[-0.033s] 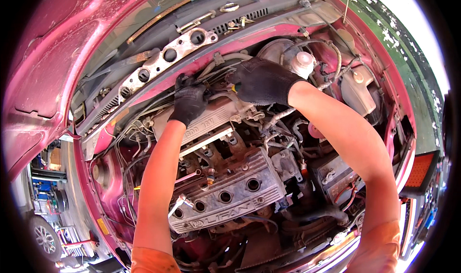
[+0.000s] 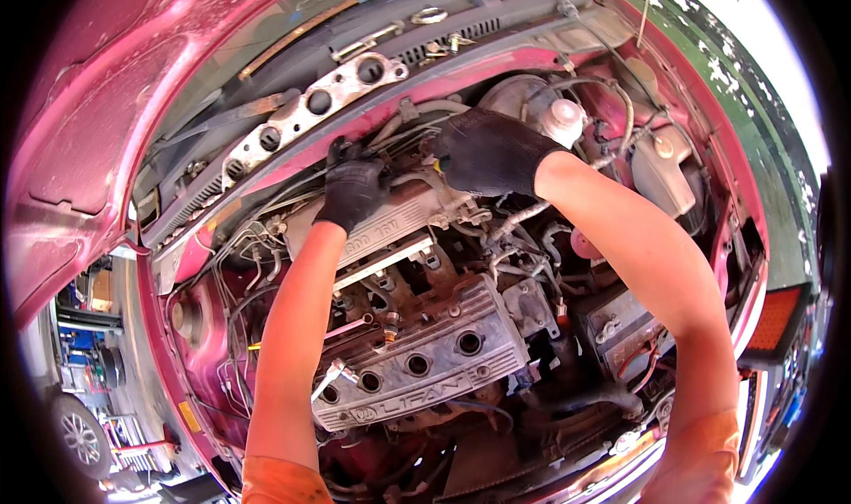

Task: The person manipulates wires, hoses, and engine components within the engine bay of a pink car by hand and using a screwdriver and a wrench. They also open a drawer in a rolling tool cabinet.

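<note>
Here both gloved hands work deep at the back of a red car's engine bay, at about twelve o'clock from the grey valve cover (image 2: 421,367). The left hand (image 2: 353,189) is curled over a bundle of thin pipes and hoses (image 2: 403,132) along the firewall, its fingers closed on something there, though exactly what it grips cannot be told. The right hand (image 2: 492,149) lies knuckles up just to the right, at about two o'clock from the intake manifold (image 2: 390,229); a small yellow tip (image 2: 437,163) peeks from under it, perhaps a tool handle, so it seems closed around that, but the palm is hidden. Judging by this, the step in hand is loosening or fitting something behind the manifold, and the next move would call for feel more than sight. A metal gasket (image 2: 310,105) rests on the cowl at eleven o'clock. The white reservoir cap (image 2: 565,118) stands at three o'clock of the right hand. The fastener itself is hidden.
</note>
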Available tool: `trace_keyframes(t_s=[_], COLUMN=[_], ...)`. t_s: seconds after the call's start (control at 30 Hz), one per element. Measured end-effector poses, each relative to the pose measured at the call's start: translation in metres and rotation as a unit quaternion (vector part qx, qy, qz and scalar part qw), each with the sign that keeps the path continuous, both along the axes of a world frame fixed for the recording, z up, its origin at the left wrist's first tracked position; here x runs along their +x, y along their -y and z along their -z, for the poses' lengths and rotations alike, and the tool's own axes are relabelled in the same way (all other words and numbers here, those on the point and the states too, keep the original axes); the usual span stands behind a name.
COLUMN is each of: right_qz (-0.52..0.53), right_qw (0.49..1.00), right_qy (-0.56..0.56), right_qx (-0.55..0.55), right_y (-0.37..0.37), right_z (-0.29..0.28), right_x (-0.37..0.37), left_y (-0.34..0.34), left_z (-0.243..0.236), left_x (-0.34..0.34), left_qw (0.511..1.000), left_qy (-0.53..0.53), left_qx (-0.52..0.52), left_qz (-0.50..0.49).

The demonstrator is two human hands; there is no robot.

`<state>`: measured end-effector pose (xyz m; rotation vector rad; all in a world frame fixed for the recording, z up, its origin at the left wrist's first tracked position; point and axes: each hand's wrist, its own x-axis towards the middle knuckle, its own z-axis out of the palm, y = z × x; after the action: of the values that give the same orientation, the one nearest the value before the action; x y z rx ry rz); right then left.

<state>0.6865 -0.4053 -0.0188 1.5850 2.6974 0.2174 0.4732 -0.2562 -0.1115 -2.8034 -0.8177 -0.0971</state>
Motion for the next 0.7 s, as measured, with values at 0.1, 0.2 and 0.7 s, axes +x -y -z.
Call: trace_keyframes(t_s=[0.1, 0.2, 0.7], right_qz=[-0.019, -0.054, 0.017], right_qw=[0.998, 0.993, 0.998], right_qy=[-0.004, 0.083, 0.033], right_qx=[0.055, 0.058, -0.046], right_y=[-0.003, -0.011, -0.022], right_z=[0.003, -0.005, 0.004], right_x=[0.0, -0.013, -0.007], left_y=[0.006, 0.004, -0.007], left_z=[0.005, 0.005, 0.004], left_x=[0.006, 0.0, -0.005], left_qw=[1.0, 0.997, 0.987], left_qy=[0.008, -0.002, 0.012], left_qx=[-0.008, -0.062, -0.151], left_qz=[-0.021, -0.044, -0.046])
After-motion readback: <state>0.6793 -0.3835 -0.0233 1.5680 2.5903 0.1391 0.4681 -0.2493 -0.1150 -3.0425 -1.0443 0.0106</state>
